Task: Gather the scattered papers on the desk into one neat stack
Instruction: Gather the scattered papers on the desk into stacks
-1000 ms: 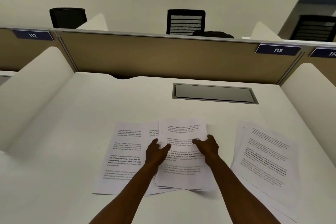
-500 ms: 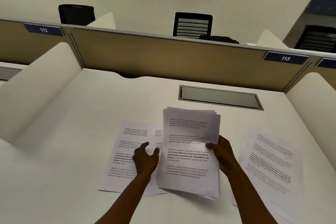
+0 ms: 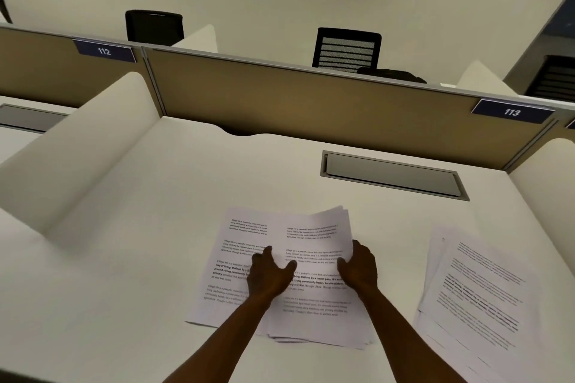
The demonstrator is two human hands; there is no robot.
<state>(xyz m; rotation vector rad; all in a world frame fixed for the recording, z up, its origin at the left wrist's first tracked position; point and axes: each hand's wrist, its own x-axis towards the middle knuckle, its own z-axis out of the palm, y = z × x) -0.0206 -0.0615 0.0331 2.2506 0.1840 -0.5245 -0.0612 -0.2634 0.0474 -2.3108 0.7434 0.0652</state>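
Two bare forearms reach forward from the bottom edge and angle toward each other. The left hand [image 3: 270, 274] lies palm down with its fingers spread and its thumb pointing inward to the right, open and flat, closing on nothing. The right hand [image 3: 357, 267] sits just beside it, tilted on its edge, thumb on top and fingers curled under in a pinching grip. Both wrists are straight, and the hands are near each other but apart.
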